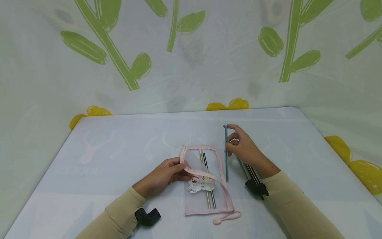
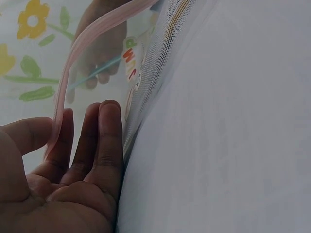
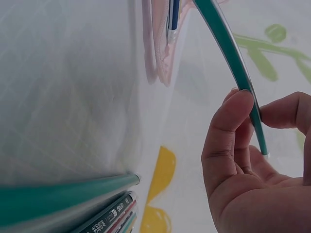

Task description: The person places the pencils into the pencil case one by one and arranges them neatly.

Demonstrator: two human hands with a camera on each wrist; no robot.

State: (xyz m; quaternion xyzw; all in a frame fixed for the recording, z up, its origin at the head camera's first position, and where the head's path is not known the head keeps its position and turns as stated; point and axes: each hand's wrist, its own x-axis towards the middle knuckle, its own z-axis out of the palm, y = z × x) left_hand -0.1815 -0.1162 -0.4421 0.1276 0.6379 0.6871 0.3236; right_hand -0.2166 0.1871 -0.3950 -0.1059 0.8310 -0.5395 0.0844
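Note:
A mesh pencil pouch point(image 1: 191, 202) with pink trim lies near the table's front, its upper flap lifted open. My left hand point(image 1: 159, 176) pinches the pink edge point(image 2: 60, 92) at the pouch's left side between thumb and fingers. Inside show a few pencils point(image 1: 213, 199), partly behind a cartoon label point(image 1: 195, 185). To the right of the pouch, my right hand point(image 1: 244, 146) holds a teal pencil point(image 1: 226, 166) upright, thumb and fingertips on it near one end. In the right wrist view, the pencil point(image 3: 226, 46) slants up from the fingertips.
Several more pencils point(image 3: 104, 216) lie on the table below my right wrist, partly hidden by the forearm in the head view. A pink zip pull cord point(image 1: 228, 217) trails from the pouch's lower right corner. Behind the table point(image 1: 104, 139) hangs a leaf-patterned curtain point(image 1: 223, 66).

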